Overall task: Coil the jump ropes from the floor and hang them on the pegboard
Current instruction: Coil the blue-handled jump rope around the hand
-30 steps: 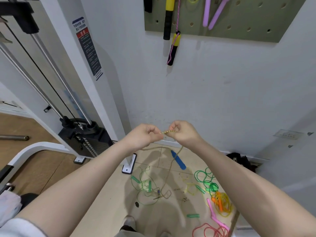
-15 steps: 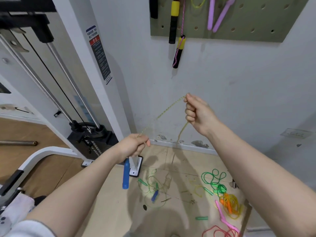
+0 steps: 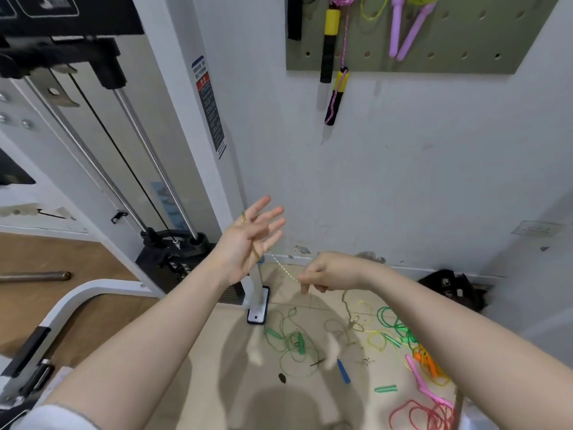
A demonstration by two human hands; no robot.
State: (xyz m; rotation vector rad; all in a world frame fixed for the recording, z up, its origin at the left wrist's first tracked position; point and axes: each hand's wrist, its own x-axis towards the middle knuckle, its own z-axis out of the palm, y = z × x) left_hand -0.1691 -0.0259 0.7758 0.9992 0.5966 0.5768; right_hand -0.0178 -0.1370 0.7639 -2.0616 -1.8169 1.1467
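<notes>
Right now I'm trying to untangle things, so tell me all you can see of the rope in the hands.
The rope is thin, yellowish-green and looks beaded. It crosses the open left hand at the palm, runs taut down to the right hand, which pinches it, then hangs slack to a tangle on the floor. A blue handle lies there; whether it belongs to this rope is unclear.

Two bare forearms enter from the lower edge, uncovered from wrist to above the elbow. Left hand (image 3: 248, 240) and right hand (image 3: 328, 271) carry no gloves, rings, watch or wristband. A white short sleeve (image 3: 52, 417) with a greyish hem shows at the left upper arm.
</notes>
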